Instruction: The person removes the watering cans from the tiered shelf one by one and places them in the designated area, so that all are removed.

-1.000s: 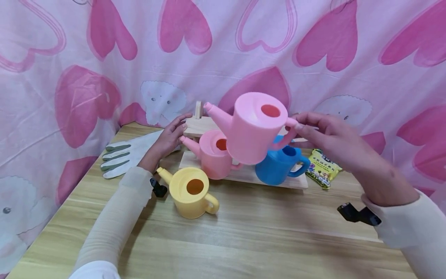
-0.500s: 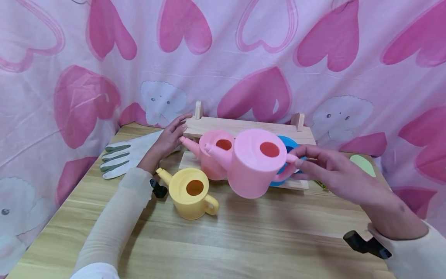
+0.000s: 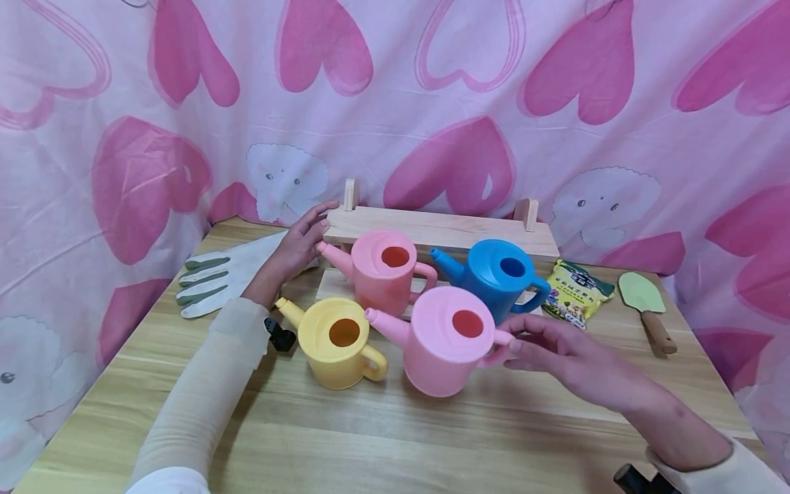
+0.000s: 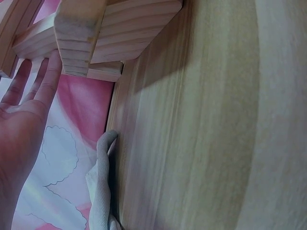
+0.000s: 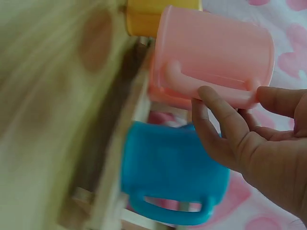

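Note:
My right hand [image 3: 570, 357] pinches the handle of a light pink watering can [image 3: 441, 343] between thumb and fingers. The can is upright, held a little above the table in front of the shelf. My left hand [image 3: 299, 243] touches the left end of a two-tier wooden shelf [image 3: 441, 230]; its fingers look straight in the left wrist view. A darker pink watering can [image 3: 373, 274] and a blue watering can [image 3: 494, 274] stand on the shelf's lower board. Left of the held can, a yellow watering can [image 3: 333, 350] stands on the table.
White and green gloves [image 3: 228, 274] lie at the left, beside my left forearm. Right of the shelf are a yellow printed packet [image 3: 577, 291] and a green trowel [image 3: 642, 295] with a wooden handle. A pink heart-patterned curtain [image 3: 382, 144] hangs behind the table [image 3: 370, 439].
The light pink watering can has come down in my right hand, from in front of the upper shelf to near the tabletop. The blue can shows fully again. My left hand has stayed put.

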Demonstrator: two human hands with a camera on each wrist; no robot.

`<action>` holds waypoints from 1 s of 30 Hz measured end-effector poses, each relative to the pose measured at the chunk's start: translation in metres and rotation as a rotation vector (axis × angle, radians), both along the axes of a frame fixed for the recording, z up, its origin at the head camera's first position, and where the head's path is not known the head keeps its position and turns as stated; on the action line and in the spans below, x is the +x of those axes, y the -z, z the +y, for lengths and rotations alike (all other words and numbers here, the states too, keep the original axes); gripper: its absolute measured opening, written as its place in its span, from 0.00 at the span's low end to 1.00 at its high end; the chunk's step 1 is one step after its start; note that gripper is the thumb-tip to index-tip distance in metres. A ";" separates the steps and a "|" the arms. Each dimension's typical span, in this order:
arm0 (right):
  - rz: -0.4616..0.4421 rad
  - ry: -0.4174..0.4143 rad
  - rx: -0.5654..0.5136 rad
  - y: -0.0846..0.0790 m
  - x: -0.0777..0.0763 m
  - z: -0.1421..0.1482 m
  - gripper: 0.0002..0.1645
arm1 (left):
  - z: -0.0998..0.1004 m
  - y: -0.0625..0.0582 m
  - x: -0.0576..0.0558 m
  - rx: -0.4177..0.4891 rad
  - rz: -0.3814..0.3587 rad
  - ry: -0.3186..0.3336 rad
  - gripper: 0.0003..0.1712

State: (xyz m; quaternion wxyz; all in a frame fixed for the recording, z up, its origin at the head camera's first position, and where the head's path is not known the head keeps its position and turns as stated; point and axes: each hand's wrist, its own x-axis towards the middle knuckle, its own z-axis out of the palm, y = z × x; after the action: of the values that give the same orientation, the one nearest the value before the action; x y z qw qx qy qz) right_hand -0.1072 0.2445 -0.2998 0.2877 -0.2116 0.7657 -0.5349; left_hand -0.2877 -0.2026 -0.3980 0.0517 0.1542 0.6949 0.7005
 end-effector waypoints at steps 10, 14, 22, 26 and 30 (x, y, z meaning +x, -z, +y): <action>-0.040 0.039 0.058 0.032 0.005 -0.002 0.19 | 0.000 -0.001 0.001 -0.027 -0.008 -0.015 0.30; -0.048 0.046 0.073 0.038 0.005 0.000 0.20 | 0.000 -0.002 0.002 -0.039 -0.011 -0.033 0.30; -0.085 0.041 0.044 0.049 0.004 0.002 0.21 | 0.001 -0.001 0.001 -0.024 -0.017 -0.029 0.30; -0.100 0.046 0.043 0.052 0.003 0.004 0.21 | 0.001 -0.001 0.002 -0.024 -0.015 -0.021 0.30; -0.108 0.063 0.056 0.056 0.002 0.004 0.22 | 0.001 -0.002 0.001 -0.008 -0.015 -0.011 0.30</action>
State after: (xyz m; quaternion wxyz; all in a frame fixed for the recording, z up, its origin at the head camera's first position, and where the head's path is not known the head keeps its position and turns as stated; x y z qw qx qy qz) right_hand -0.1052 0.2485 -0.3554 0.3172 -0.1503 0.7700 -0.5329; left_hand -0.2866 -0.2014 -0.3961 0.0539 0.1450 0.6979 0.6993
